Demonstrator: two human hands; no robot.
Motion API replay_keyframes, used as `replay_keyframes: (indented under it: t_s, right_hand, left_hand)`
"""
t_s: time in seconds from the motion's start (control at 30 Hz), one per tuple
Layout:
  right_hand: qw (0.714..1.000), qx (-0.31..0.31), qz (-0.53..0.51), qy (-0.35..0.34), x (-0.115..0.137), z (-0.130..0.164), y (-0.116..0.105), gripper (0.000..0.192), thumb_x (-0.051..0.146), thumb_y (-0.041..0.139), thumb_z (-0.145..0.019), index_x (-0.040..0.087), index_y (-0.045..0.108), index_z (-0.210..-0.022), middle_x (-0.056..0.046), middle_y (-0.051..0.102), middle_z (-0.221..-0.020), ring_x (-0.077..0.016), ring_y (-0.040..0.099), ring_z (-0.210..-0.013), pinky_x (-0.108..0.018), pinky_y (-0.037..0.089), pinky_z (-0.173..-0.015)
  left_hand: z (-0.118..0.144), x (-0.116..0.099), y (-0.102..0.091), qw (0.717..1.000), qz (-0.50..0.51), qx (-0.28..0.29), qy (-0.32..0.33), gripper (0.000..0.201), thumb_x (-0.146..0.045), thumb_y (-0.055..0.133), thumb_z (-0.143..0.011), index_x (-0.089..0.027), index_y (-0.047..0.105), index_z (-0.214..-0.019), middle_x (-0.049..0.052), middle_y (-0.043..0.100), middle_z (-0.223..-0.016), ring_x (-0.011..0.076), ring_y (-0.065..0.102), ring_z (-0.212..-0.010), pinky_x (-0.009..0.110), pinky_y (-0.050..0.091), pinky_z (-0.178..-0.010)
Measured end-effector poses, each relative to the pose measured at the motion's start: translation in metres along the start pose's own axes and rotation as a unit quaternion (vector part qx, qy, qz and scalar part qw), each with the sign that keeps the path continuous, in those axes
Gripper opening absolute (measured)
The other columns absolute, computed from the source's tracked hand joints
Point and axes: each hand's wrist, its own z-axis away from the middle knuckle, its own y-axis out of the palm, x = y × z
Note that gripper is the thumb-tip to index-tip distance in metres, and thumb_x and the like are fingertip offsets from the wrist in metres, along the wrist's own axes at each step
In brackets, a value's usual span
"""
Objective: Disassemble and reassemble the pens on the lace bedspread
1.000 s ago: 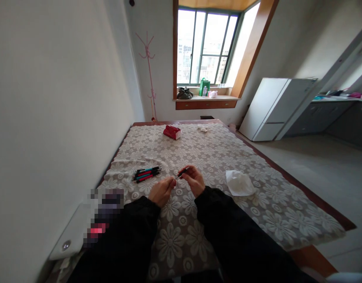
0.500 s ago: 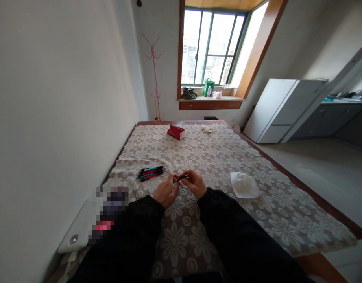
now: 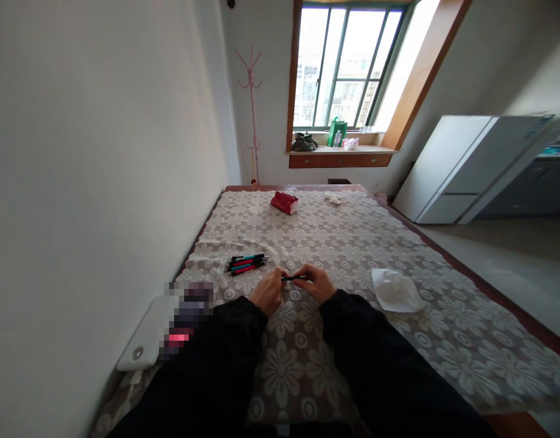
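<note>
A dark pen [image 3: 293, 278] lies nearly level between my two hands, just above the patterned tablecloth. My left hand [image 3: 268, 292] is closed around its left end. At the other end, the thumb and fingers of my right hand [image 3: 318, 283] pinch it. The short dark middle part shows between them; my fingers cover the rest. Beyond my left hand, a small pile of pens [image 3: 246, 264] in black, red and teal rests on the cloth.
Crumpled white paper [image 3: 397, 291] lies to the right, and a red packet [image 3: 284, 202] farther back. A white device [image 3: 143, 334] with a cable stands by the wall at left, beside a blurred-out patch. A small pale item [image 3: 333, 199] sits near the far edge.
The pen has turned from a slant to nearly level, and my hands are slightly farther apart. The whole view has shifted, so the scene sits farther right.
</note>
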Motion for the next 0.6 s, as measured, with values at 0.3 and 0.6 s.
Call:
replay_keyframes:
  t_s: [0.3,0.6]
  right_hand:
    - [0.968,0.049,0.245,0.013,0.003,0.002,-0.008,0.051,0.045,0.043,-0.092,0.017,0.059,-0.052,0.001,0.049,-0.042,-0.0106,0.047,-0.044,-0.025,0.032,-0.05]
    - [0.956,0.022,0.275,-0.1,0.005,0.001,-0.012,0.02,0.032,0.051,-0.088,0.022,0.065,-0.079,-0.003,0.06,-0.069,-0.016,0.052,-0.065,-0.028,0.042,-0.066]
  left_hand:
    - [0.0,-0.007,-0.005,0.999,-0.033,0.015,0.007,0.018,-0.015,0.044,-0.087,-0.022,0.05,-0.103,0.005,0.058,-0.092,0.0199,0.057,-0.091,0.032,0.045,-0.083]
    - [-0.001,-0.006,-0.004,1.0,0.001,-0.011,-0.025,0.017,-0.017,0.044,-0.088,-0.02,0.049,-0.104,0.006,0.059,-0.093,0.0192,0.059,-0.09,0.031,0.045,-0.082]
